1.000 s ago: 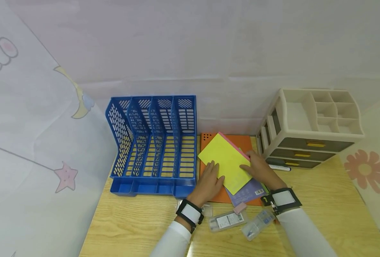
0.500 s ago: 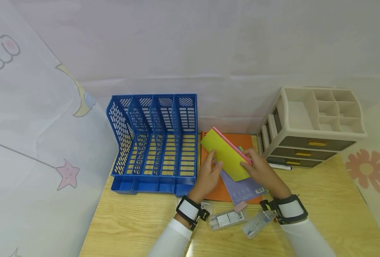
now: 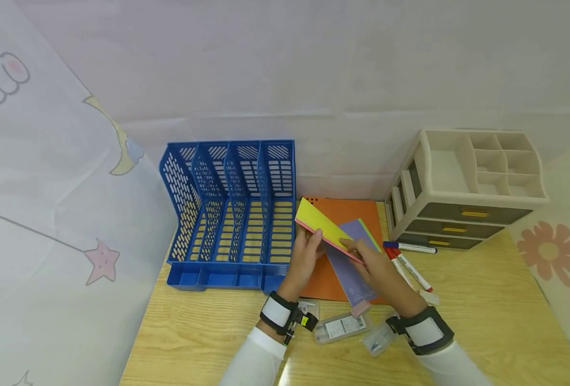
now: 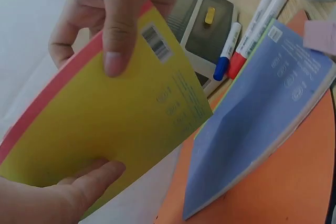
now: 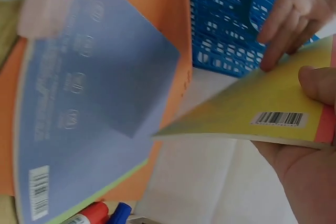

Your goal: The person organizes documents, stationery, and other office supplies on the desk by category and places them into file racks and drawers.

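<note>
My right grip pinches the yellow notebook; my left grip touches it, whether pinching I cannot tell. Supporting both ends should limit bending.

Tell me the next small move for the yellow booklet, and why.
Probably swing the yellow booklet left toward the rack: the right hand grips it, raised above the purple booklet, and the rack's upright slots stand close on that side.
</note>
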The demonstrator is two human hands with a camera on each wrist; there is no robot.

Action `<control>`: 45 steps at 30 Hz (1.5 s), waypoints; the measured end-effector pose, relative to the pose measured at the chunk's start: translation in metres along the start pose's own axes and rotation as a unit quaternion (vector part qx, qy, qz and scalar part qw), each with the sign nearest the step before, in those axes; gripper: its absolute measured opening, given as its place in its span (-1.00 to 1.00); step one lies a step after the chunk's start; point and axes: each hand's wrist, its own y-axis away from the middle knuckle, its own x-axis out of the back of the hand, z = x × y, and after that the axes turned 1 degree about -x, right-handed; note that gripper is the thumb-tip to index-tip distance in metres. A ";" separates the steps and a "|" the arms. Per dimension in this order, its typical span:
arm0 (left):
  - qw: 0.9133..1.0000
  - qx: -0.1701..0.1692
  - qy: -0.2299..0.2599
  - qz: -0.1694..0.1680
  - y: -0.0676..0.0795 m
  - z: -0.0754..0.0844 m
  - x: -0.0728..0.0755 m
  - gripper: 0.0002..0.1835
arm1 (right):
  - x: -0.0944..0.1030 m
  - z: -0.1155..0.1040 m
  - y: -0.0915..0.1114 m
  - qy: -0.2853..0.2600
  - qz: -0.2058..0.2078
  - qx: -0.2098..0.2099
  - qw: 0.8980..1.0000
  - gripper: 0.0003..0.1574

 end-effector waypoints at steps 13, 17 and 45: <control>0.985 0.087 0.067 0.131 0.002 0.005 0.000 -0.51 | -0.023 -0.009 0.017 0.068 -0.016 0.056 0.996 -0.33; 0.983 0.104 0.078 0.129 0.005 0.007 -0.001 -0.48 | -0.028 -0.010 0.019 0.076 -0.006 0.064 0.995 -0.19; 0.974 -0.089 -0.173 0.113 0.049 0.081 0.038 -0.66 | 0.027 0.045 0.043 0.139 -0.013 0.046 0.989 -0.03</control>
